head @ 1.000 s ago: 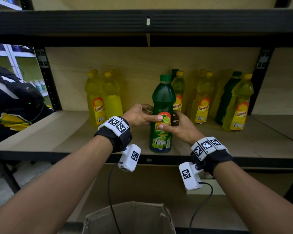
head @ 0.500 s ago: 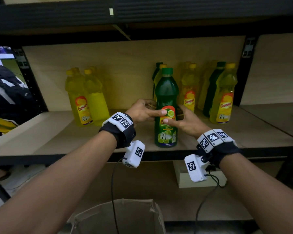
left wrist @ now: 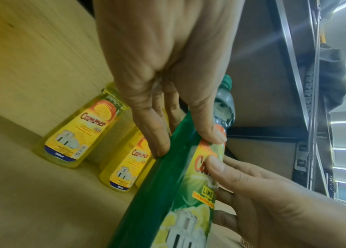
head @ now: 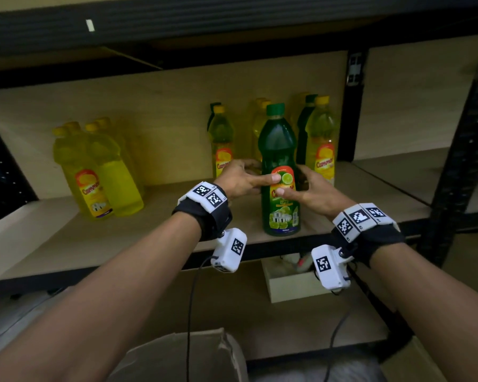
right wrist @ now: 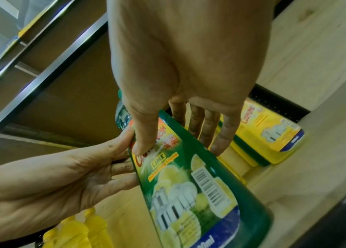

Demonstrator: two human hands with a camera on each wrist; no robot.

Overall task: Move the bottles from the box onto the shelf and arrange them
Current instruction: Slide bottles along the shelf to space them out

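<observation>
A green lime bottle [head: 278,150] with a green cap stands upright near the front of the wooden shelf [head: 66,244]. Both hands hold it at label height. My left hand [head: 240,181] grips its left side, thumb on the front label, fingers behind. My right hand [head: 313,190] grips the right side the same way. In the left wrist view the left hand [left wrist: 161,83] pinches the green bottle [left wrist: 163,193] beside the right hand [left wrist: 274,201]. In the right wrist view the right hand [right wrist: 178,67] clasps the bottle [right wrist: 199,184] opposite the left hand [right wrist: 51,184].
Yellow bottles [head: 94,175] stand at the shelf's left. A mixed group of yellow and green bottles [head: 320,144] stands right behind the held one. A black upright post [head: 458,161] bounds the right. An open cardboard box [head: 177,357] sits below; a small pale box [head: 290,285] lies on the lower shelf.
Both hands have slid the green bottle to the right along the shelf, closer to the right-hand group. The grip is unchanged. The head view has shifted.
</observation>
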